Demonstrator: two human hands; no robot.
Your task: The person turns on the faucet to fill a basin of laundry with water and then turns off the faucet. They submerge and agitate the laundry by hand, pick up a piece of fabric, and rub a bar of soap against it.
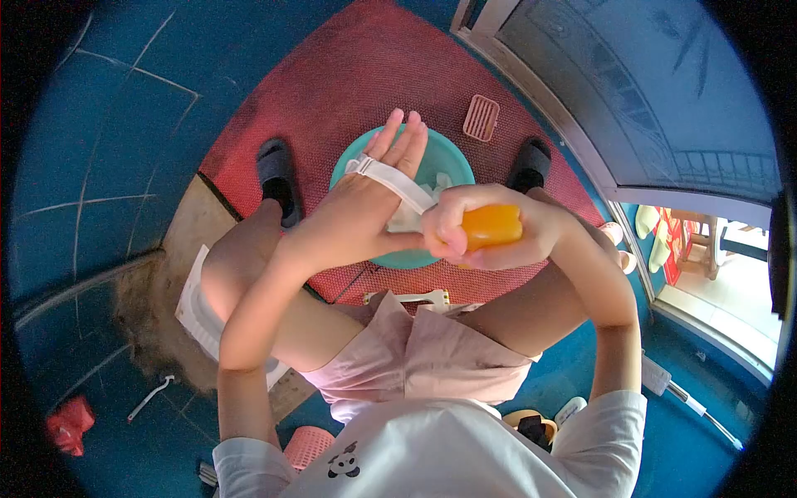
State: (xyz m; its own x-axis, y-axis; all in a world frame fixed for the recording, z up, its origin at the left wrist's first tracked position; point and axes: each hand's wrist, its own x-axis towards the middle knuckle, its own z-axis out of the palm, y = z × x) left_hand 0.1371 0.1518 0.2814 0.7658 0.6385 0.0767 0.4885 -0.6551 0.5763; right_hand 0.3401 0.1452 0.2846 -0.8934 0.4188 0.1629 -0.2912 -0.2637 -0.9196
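Observation:
My left hand (359,212) is held out with its fingers stretched, above a turquoise basin (459,158). A white strap (400,184) with a slider buckle runs across the back of this hand towards my right hand (535,236). The fingers of my right hand are wrapped round a yellow-orange bar (491,227) that looks like soap, close beside the strap. Whether the bar touches the strap is hidden behind the fingers. In the basin, white cloth (405,217) shows partly beneath my hands.
The basin stands on a red mat (332,75) between two dark slippers (276,166). A pink soap dish (481,118) lies beyond it. A glass door (656,91) is at the right. On the left floor are a white brush (151,398) and a red bag (70,425).

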